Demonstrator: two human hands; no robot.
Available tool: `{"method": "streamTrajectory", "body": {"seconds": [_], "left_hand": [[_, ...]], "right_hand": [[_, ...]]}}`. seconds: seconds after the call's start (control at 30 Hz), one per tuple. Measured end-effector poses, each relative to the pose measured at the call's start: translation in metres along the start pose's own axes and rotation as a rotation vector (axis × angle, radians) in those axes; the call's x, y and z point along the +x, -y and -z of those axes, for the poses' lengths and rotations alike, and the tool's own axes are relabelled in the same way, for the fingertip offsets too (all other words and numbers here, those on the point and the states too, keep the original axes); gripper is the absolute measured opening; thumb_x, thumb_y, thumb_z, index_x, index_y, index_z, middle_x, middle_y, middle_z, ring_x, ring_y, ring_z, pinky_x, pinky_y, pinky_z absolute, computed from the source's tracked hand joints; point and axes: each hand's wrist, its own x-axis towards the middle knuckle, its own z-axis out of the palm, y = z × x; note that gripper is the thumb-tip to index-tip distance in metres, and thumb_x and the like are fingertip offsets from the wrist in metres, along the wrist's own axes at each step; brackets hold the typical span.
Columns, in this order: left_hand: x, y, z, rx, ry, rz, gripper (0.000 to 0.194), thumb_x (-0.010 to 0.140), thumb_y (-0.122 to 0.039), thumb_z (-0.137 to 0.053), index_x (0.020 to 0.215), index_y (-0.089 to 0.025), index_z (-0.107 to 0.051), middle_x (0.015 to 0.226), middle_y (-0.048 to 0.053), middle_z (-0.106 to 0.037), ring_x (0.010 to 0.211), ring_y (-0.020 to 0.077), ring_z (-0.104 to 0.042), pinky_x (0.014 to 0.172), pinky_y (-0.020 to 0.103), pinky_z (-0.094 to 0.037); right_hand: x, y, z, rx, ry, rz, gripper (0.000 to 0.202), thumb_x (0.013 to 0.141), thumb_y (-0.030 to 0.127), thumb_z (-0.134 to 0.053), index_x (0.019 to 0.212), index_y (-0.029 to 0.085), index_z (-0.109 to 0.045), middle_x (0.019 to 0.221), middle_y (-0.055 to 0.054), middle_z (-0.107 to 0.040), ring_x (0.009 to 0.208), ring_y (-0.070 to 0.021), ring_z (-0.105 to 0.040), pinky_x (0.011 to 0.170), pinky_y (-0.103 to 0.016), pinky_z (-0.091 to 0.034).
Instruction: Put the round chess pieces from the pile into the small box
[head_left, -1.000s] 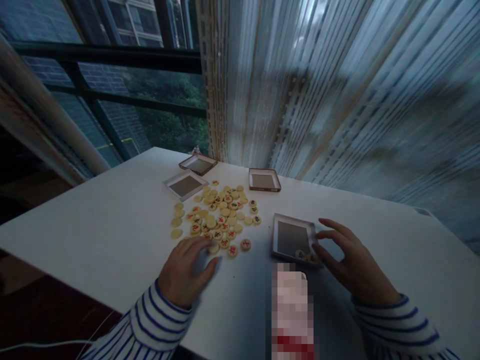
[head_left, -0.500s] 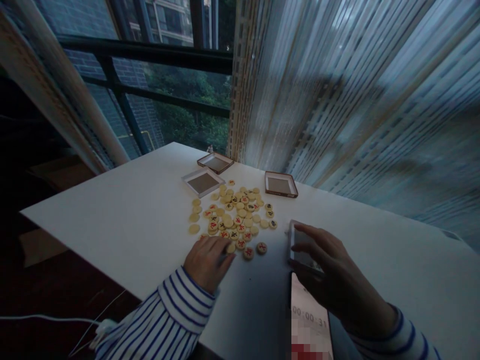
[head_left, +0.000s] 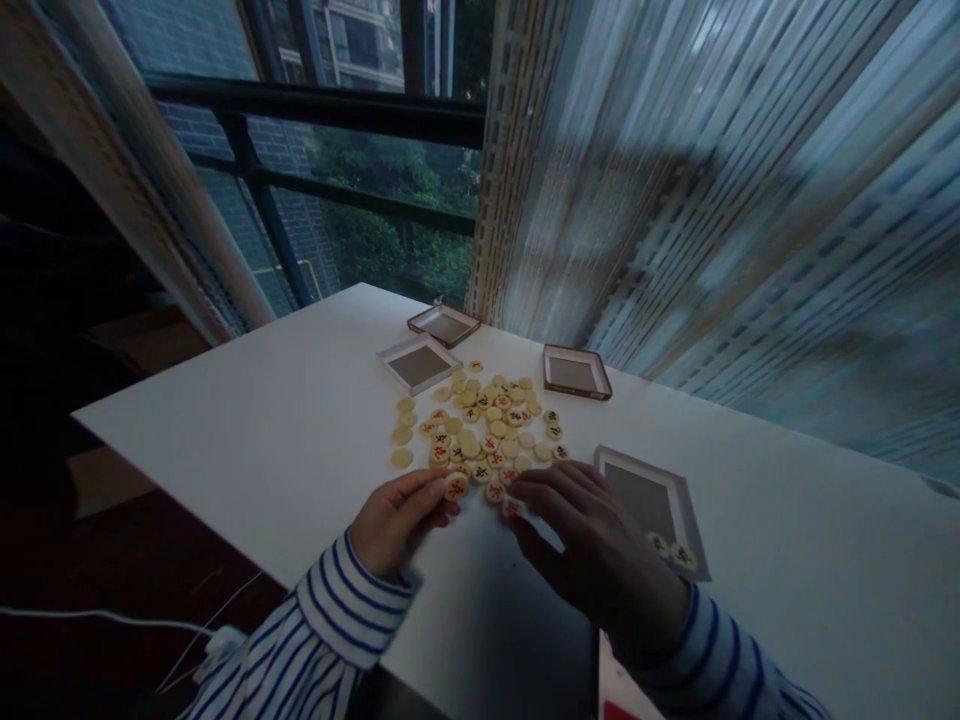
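Many round cream Chinese chess pieces (head_left: 469,443) lie heaped on the white table, some showing red or black characters, others blank side up. My left hand (head_left: 394,520) pinches one piece with a red character (head_left: 456,487) between thumb and fingers at the pile's near edge. My right hand (head_left: 592,535) has its thumb and forefinger around another red-character piece (head_left: 512,508); the rest of that hand arches over the table. Beside it, a shallow white-rimmed tray (head_left: 686,510) holds two pieces with dark characters (head_left: 670,551) in its near corner.
Beyond the pile stand a pale tray (head_left: 418,365), a brown-edged tray (head_left: 444,324) and another brown-edged tray (head_left: 577,372). A phone (head_left: 622,685) lies partly under my right forearm. The white table (head_left: 225,390) borders a railing and striped curtain.
My right hand has moved left from the near tray to the pieces, uncovering two pieces in that tray. My left hand has turned, showing a red-character piece in its fingers. The view has shifted slightly.
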Motion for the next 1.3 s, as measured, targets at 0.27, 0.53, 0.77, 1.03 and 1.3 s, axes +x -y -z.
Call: {"method": "streamTrajectory", "body": {"seconds": [0.27,0.53,0.77,1.03,1.3], "left_hand": [[-0.003,0.004,-0.008,0.015,0.129,0.043,0.040,0.059,-0.051,-0.072,0.063,-0.013,-0.065,0.051,0.002,-0.060,0.047,0.0092,-0.050,0.048,0.021,-0.037],[-0.003,0.004,-0.007,0.162,0.133,-0.004,0.045,0.063,-0.057,-0.065,0.070,-0.014,-0.060,0.048,0.000,-0.058,0.045,0.0102,-0.050,0.048,0.023,-0.038],[-0.005,0.001,-0.011,0.185,0.061,-0.016,0.046,0.056,-0.053,-0.071,0.076,-0.012,-0.064,0.049,0.000,-0.059,0.045,0.0106,-0.050,0.047,0.024,-0.038],[-0.007,-0.001,-0.010,0.311,0.070,-0.103,0.042,0.065,-0.052,-0.064,0.075,-0.012,-0.072,0.048,0.001,-0.057,0.045,0.0102,-0.046,0.047,0.024,-0.038],[-0.003,0.003,-0.002,0.429,-0.294,-0.352,0.039,0.073,-0.052,-0.056,0.079,-0.015,-0.067,0.072,0.005,-0.069,0.062,0.0150,-0.060,0.056,0.025,-0.047]], "right_hand": [[0.019,0.012,-0.013,-0.028,0.196,0.011,0.018,0.086,0.026,-0.052,0.102,0.019,-0.057,0.086,-0.005,-0.066,0.079,-0.0174,-0.057,0.071,-0.031,-0.038],[0.022,0.013,-0.018,0.030,0.209,-0.062,0.016,0.087,0.030,-0.051,0.099,0.021,-0.058,0.085,-0.003,-0.066,0.080,-0.0159,-0.058,0.071,-0.029,-0.037],[0.022,0.012,-0.022,0.040,0.201,-0.126,0.016,0.083,0.034,-0.056,0.090,0.019,-0.060,0.080,-0.004,-0.065,0.075,-0.0170,-0.057,0.070,-0.030,-0.037],[0.024,0.009,-0.019,0.136,0.273,-0.101,0.019,0.080,0.027,-0.059,0.098,0.020,-0.059,0.087,-0.004,-0.065,0.080,-0.0164,-0.057,0.072,-0.029,-0.039],[0.026,0.008,-0.031,-0.021,0.346,-0.156,0.015,0.084,0.033,-0.054,0.089,0.022,-0.063,0.089,-0.004,-0.060,0.085,-0.0165,-0.054,0.076,-0.031,-0.034]]}}
